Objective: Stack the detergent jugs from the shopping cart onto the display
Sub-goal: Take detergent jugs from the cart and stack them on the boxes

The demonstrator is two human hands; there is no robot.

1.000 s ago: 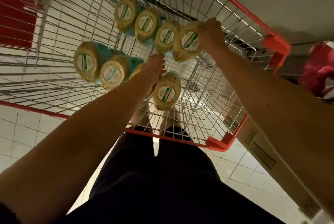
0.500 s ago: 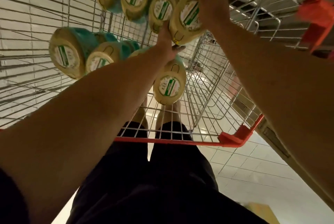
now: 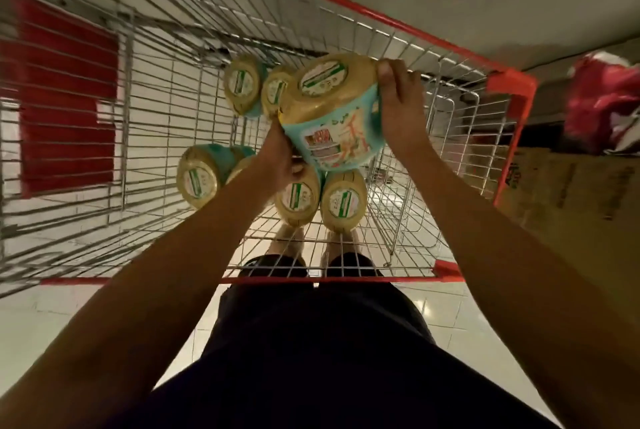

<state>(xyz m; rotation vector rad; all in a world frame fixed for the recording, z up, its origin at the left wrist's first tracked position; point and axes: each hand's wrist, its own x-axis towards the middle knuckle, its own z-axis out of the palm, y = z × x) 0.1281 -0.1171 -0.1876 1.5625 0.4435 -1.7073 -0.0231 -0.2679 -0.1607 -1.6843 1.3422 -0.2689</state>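
**Head view**

1. Count. Seven detergent jugs are visible: one held jug (image 3: 330,117) and six in the shopping cart (image 3: 512,82). More may sit behind the held jug, which blocks part of the rear row.
2. Position of the held jug. It is raised above the cart basket and clear of the jugs below it. It is tilted, with its top turned away from the camera and its printed side facing the person.
3. Hands. Two hands are in view, and both grasp the held jug.
   - The left hand (image 3: 280,155) grips the lower left edge of the body, fingers curled.
   - The right hand (image 3: 398,99) clasps the right side, with its fingertips hooked over the top rim.
4. Jugs in the cart.
   - The rear pair (image 3: 240,84) stands side by side.
   - The left jug (image 3: 198,176) stands by the cart's left side.
   - What appears to be another, the hidden jug (image 3: 240,169), shows only an edge beside the left wrist.
   - The near pair (image 3: 298,198) stands side by side, nearest the person.
5. Materials and shapes.
   - Each jug has a broad oval gold-coloured top with a white and green oval label, and a smooth teal body.
   - The cart is a silver wire grid with a red rim and red corner pieces.
   - The floor (image 3: 450,318) is glossy pale tile.
   - One brown cardboard box (image 3: 571,193) stands just beside the cart on the right.
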